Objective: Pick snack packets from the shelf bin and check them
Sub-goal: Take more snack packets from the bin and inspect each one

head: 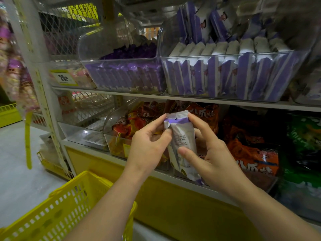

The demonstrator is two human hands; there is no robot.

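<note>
A white and purple snack packet [182,138] stands upright in front of the lower shelf, its printed back facing me. My left hand [149,145] pinches its upper left edge between thumb and fingers. My right hand [212,153] holds the packet's right side, thumb across the lower front and index finger up at the top seal. Above on the upper shelf, a clear bin [225,77] holds several matching white and purple packets standing in a row.
Another clear bin [125,75] of purple packets sits left of it. The lower shelf carries a bin of red and orange snacks [132,126], orange bags [250,146] and green bags [304,145]. A yellow basket [60,209] hangs at my lower left, beside the white floor.
</note>
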